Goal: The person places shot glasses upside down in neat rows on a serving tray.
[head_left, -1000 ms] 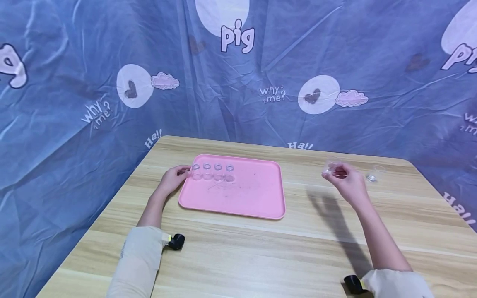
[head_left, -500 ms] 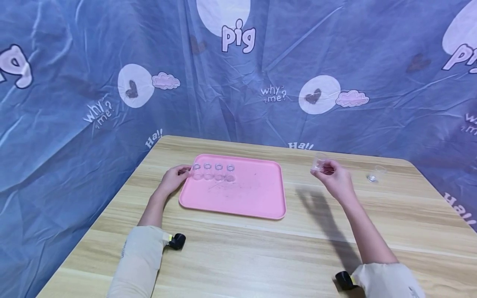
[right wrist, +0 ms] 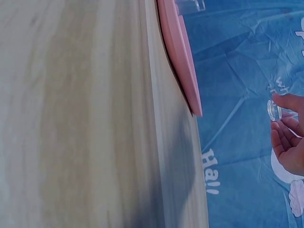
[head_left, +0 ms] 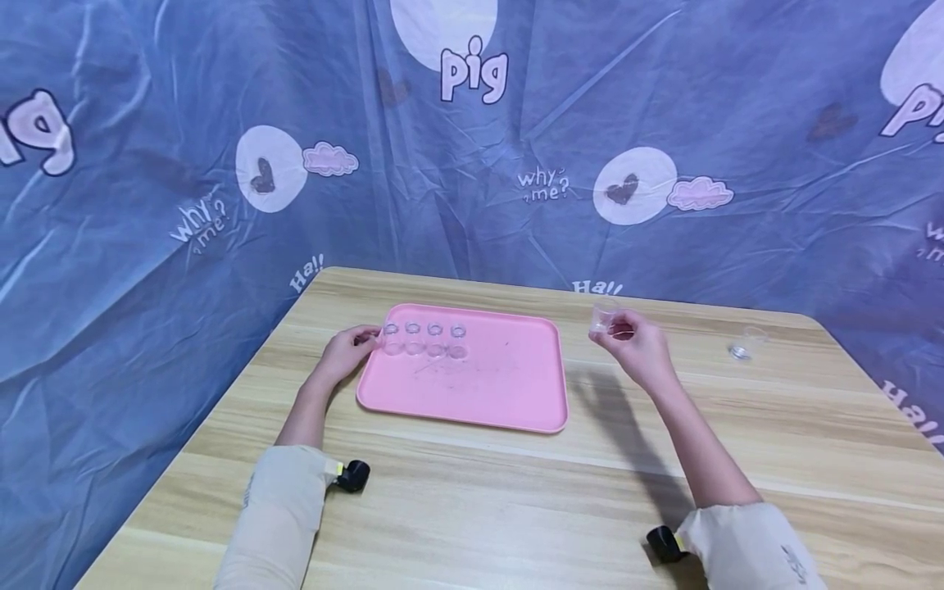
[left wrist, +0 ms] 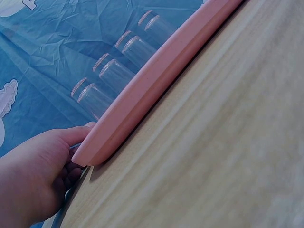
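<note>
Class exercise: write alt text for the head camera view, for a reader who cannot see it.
A person's right hand holds a small clear cup above a wooden table, while the left hand grips a pink tray bearing four cups.

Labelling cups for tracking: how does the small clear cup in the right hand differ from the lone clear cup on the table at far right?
The small clear cup in the right hand is pinched by the right hand above the wooden table, beside the pink tray; the lone clear cup stands apart, untouched. The held cup is tilted; the lone one stands upright. Both are small, transparent and look alike.
</note>
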Motion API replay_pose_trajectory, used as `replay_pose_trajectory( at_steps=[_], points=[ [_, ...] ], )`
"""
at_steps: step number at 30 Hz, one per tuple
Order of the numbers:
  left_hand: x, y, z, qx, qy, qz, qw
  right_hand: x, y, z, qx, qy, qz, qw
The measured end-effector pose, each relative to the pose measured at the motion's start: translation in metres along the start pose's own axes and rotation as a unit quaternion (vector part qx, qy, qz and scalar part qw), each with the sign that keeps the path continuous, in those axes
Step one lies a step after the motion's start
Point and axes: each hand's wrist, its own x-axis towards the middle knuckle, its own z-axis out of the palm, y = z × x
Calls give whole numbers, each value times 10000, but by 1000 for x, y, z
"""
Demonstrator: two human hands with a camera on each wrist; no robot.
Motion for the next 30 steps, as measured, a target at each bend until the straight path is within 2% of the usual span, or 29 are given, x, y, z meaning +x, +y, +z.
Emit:
replay_pose_trajectory(
  at_steps=[15, 30],
  points=[
    [2, -3, 1, 67, 9, -15, 10000, 10, -19, 36, 202, -485, -133, 9985],
    [-1, 2, -2, -2, -11, -40, 10000, 14, -32, 73, 385, -991, -276, 9939]
  ],
)
